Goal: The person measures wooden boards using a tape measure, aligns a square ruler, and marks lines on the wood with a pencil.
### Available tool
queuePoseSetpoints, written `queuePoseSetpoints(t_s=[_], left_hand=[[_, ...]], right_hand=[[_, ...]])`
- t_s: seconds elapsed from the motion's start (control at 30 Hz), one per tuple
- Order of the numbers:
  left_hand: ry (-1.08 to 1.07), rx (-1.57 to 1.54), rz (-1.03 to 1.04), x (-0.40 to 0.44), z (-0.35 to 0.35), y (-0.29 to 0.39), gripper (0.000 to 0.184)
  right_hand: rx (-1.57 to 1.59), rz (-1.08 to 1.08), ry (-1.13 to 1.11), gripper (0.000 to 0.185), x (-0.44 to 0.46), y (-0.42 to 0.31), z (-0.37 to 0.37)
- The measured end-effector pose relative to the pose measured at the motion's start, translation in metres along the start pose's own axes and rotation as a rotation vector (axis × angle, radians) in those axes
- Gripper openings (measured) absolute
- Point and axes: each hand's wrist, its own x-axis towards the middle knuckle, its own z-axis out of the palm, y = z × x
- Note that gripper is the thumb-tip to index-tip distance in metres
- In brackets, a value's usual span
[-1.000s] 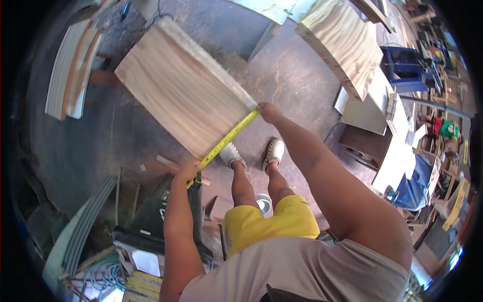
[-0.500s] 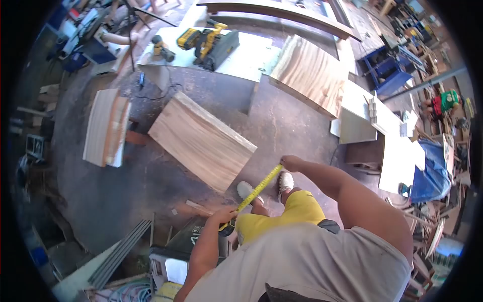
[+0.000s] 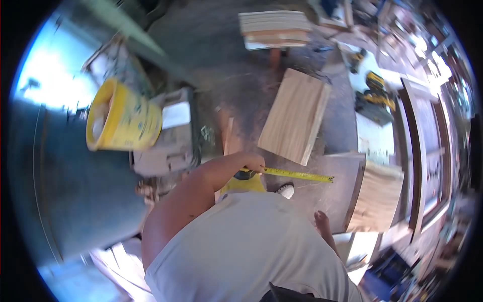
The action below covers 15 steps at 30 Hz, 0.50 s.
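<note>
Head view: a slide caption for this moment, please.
Left hand holds an extended tape measure; right hand apart, near a slab.

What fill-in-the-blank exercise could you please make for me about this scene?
The tape is in the person's ____ grip.
The bucket and the drawn-out tape are both ____.
The bucket's mouth faces the picture's ____ side.
The board stack is nearest the picture's ____ edge.

Missing words: left; yellow; left; top.
</note>
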Motion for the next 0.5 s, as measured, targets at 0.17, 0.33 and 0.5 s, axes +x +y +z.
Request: queuePoseSetpoints(t_s=[0.17,0.33,0.5], left_hand=[[0.234,-0.258,-0.142,-0.04,0.038,0.005,0.032],[0.346,-0.297,-0.261,-0.085,0.088,-0.025,0.037],[0.385,-0.353,-0.356,-0.118,0.101,-0.042,0.041]], right_hand=[[-0.035,0.347,-0.364,0.051,0.03,0.024,-0.087],[-0.128,0.325,-0.309,0.048,0.1,-0.013,-0.137],[-0.201,-0.052,-0.23,0.046,0.148,-0.08,-0.13]])
